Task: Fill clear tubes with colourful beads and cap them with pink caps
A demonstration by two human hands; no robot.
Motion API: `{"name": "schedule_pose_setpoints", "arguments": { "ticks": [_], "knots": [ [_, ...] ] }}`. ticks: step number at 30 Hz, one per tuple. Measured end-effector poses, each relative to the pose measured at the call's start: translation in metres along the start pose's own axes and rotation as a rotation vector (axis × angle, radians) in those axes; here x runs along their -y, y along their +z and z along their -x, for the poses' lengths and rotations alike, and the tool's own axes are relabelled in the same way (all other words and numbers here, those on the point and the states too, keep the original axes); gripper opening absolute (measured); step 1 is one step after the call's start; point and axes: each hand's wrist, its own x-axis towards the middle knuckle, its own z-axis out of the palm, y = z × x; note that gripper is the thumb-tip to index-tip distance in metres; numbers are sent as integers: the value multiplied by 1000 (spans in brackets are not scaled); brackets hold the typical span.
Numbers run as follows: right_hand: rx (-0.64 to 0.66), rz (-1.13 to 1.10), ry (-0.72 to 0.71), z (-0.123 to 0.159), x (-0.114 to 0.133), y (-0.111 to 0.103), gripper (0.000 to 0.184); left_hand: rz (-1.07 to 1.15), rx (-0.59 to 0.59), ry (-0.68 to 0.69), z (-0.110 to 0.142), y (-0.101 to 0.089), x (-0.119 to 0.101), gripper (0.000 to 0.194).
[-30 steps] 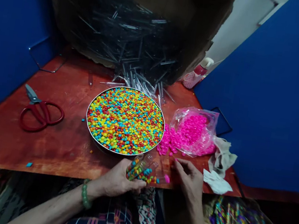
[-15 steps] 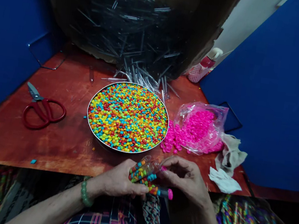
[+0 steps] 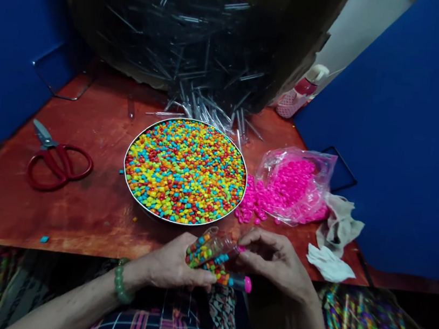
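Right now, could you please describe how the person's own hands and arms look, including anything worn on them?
The person's left hand is ungloved, with a round-beaded green bracelet around its wrist. The right hand is also ungloved, and no bracelet shows at its wrist. Both forearms are uncovered by sleeves where they show; no markings are discernible.

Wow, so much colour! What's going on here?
A person is handling clear tubes with bare hands. The left hand holds a bunch of the clear tubes, with colourful pieces inside. The right hand pinches a small pink piece at the end of one tube; a lower tube has a pink cap on its end. Beyond the hands, a round pan full of colourful pieces stands beside a plastic bag of pink pieces.
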Motion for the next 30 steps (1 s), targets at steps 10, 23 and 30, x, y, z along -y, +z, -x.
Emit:
{"name": "schedule_pose_setpoints", "arguments": {
  "ticks": [10, 23, 30],
  "knots": [
    [36, -66, -165, -6, -8, -7, 9, 41, 50, 28, -2, -1, -5, 30],
    [-67, -109, -225, -10, -11, 4, 7, 28, -8, -44, -3, 3, -7, 33],
    [-269, 69, -315, 0, -7, 14, 7, 26, -29, -78, -5, 4, -8, 35]
  ]
}}
